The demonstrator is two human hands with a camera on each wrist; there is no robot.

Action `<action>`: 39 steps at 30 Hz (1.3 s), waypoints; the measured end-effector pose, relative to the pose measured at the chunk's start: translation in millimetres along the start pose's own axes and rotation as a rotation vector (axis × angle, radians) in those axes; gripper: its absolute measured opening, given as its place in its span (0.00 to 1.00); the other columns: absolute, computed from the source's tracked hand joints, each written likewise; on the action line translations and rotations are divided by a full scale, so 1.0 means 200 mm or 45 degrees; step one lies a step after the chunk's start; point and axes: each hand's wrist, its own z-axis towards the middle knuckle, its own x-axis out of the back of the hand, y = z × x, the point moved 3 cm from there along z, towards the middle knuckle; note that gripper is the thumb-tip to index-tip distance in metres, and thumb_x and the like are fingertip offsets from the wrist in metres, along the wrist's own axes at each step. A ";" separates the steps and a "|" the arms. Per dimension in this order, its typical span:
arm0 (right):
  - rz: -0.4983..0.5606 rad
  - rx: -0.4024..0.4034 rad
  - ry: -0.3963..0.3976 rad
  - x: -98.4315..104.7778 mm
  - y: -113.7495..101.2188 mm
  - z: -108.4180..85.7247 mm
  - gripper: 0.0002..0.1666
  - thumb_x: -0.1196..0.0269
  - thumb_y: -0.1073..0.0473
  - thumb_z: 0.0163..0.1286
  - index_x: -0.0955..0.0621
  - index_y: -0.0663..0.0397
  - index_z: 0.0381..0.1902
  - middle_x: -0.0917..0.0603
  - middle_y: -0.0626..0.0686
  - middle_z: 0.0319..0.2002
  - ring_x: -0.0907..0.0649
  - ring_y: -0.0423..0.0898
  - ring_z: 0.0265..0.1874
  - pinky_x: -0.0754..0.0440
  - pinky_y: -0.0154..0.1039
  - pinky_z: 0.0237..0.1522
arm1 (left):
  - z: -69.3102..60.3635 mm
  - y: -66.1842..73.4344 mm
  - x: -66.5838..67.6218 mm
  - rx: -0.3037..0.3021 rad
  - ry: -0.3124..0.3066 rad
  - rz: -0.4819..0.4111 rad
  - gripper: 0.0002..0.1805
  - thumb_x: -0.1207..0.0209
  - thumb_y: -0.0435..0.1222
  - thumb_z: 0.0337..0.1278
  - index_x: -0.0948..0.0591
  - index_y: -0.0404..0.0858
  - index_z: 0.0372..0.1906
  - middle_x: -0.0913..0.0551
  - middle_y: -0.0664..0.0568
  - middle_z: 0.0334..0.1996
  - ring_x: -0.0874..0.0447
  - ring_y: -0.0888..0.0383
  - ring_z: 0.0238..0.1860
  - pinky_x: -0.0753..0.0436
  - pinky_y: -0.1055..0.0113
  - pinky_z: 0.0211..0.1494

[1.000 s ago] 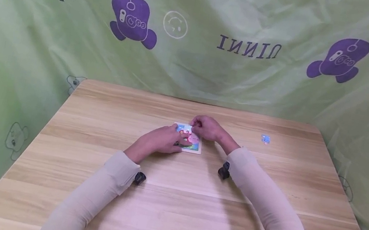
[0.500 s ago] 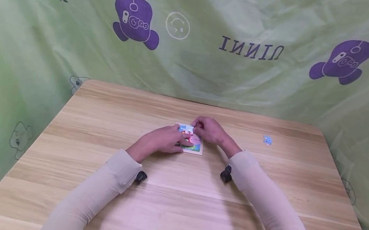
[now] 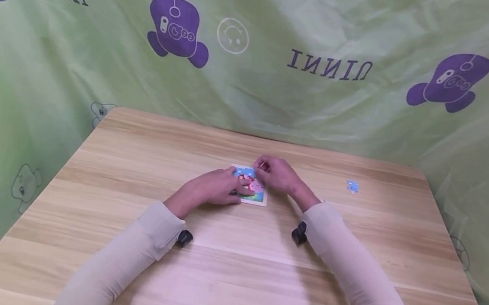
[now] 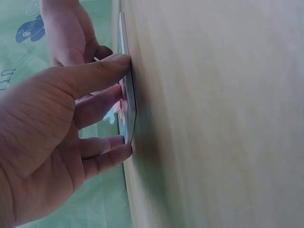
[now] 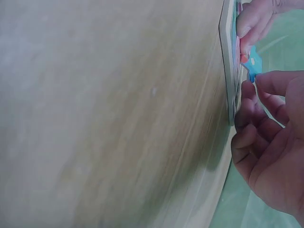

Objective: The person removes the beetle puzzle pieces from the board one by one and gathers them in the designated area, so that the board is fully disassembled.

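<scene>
A person's right hand [image 3: 276, 173] pinches a small blue jigsaw piece [image 5: 256, 62] in a nearly closed grip above a pale-rimmed, multicoloured puzzle board [image 3: 257, 203] on a light wood-grain worktop [image 3: 231, 281], while the left hand [image 3: 211, 186] keeps an open grip, fingers spread on the board. The right wrist view shows the pinched piece tilted off the board; the head view alone shows a second blue jigsaw piece [image 3: 352, 187], well apart at right.

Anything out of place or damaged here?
No visible damage. One loose blue piece lies on the table, right of the board; a second piece, pinched by the right hand, sits tilted, not flat.
</scene>
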 end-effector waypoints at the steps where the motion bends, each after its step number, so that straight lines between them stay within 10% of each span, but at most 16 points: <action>1: 0.003 -0.003 -0.001 0.00 0.00 0.00 0.06 0.40 0.60 0.75 0.17 0.54 0.45 0.16 0.52 0.37 0.18 0.48 0.37 0.19 0.43 0.43 | 0.00 0.00 0.00 -0.002 0.003 0.003 0.23 0.38 0.44 0.73 0.21 0.55 0.70 0.31 0.53 0.75 0.42 0.28 0.74 0.36 0.42 0.74; 39: 0.055 -0.187 0.098 0.28 0.25 -0.21 0.11 0.42 0.57 0.77 0.17 0.58 0.48 0.18 0.56 0.40 0.22 0.51 0.37 0.21 0.45 0.38 | -0.02 0.08 -0.05 -0.035 0.162 0.143 0.22 0.38 0.38 0.72 0.19 0.44 0.68 0.24 0.47 0.69 0.27 0.44 0.67 0.28 0.54 0.70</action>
